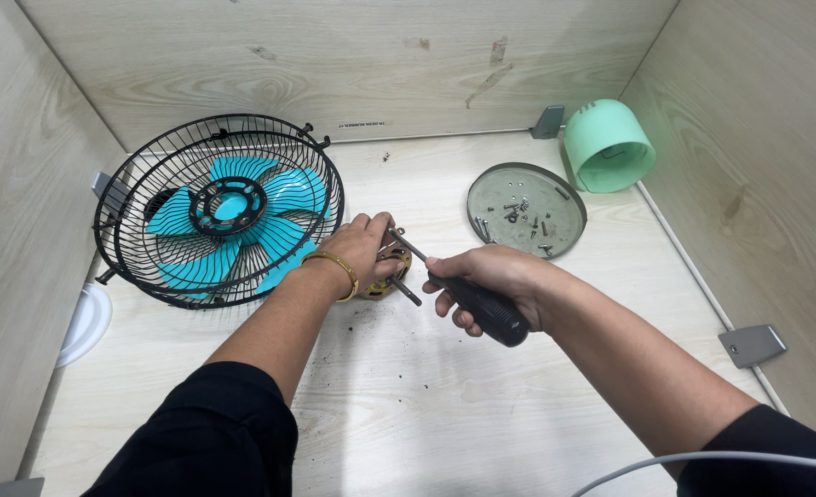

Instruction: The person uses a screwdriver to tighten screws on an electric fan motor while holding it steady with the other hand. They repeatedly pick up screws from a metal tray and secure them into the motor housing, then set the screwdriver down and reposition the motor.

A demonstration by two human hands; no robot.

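Note:
My left hand (364, 248), with a gold bangle on its wrist, grips a small brass-coloured fan motor (391, 276) resting on the wooden table. A metal shaft (406, 292) sticks out of the motor toward me. My right hand (491, 281) is closed on the black handle of a screwdriver (483, 306); its metal tip touches the top of the motor beside my left fingers.
A black wire fan guard (132, 221) with teal blades (270, 230) leans at the left. A round grey dish (569, 207) holds several loose screws. A mint-green cylindrical cover (609, 145) lies at the back right. A white disc (84, 322) sits at the left edge.

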